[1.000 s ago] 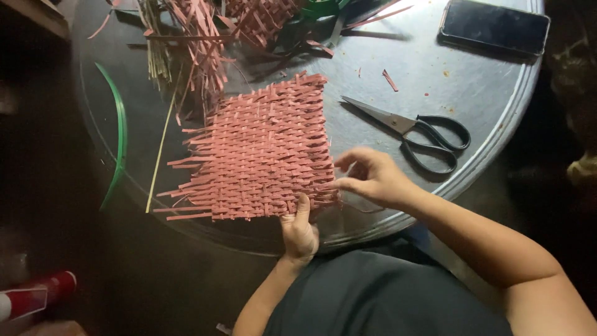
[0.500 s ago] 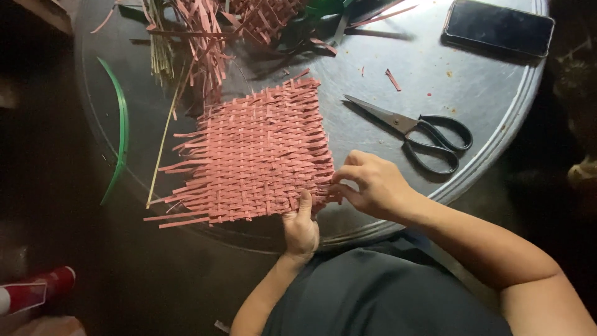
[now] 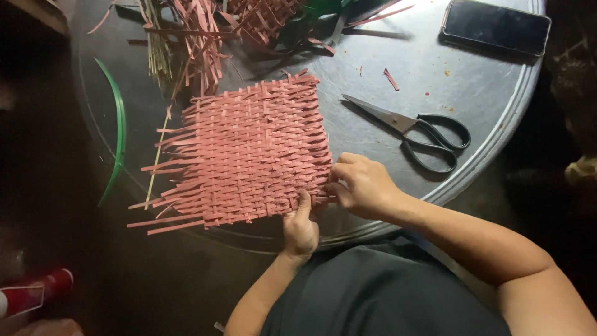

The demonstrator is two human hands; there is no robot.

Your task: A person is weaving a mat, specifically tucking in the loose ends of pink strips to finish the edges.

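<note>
The right hand point(image 3: 367, 186) has its fingers curled in and pinched on the near right corner of the woven pink mat point(image 3: 249, 155), gripping what looks like the end of a single strip, though the fingertips hide the exact spot. The left hand point(image 3: 300, 227) comes up from below, its thumb and fingers closed lightly on the mat's near edge, just beside the right hand's fingertips; the two hands almost touch.

From the fingers the mat spreads away and to the left, lying flat on a round metal tray table point(image 3: 485, 112). It is roughly square, set a little askew, so its long strips run from the fingers out toward the far left, where loose strip ends stick past the weave in a ragged fringe. A few of those ends overhang the table's near rim.

Beyond the right hand, farther from the body, black-handled scissors point(image 3: 410, 130) lie flat and shut, blades pointing back toward the mat's far corner. Past them, at the far right edge, rests a dark phone point(image 3: 496, 26). Well beyond the mat sits a heap of loose pink strips point(image 3: 199, 31). Left of the mat a green strip point(image 3: 117, 134) curves along the rim. The floor around the table is dark; a red and white can point(image 3: 34, 292) lies at the lower left.
</note>
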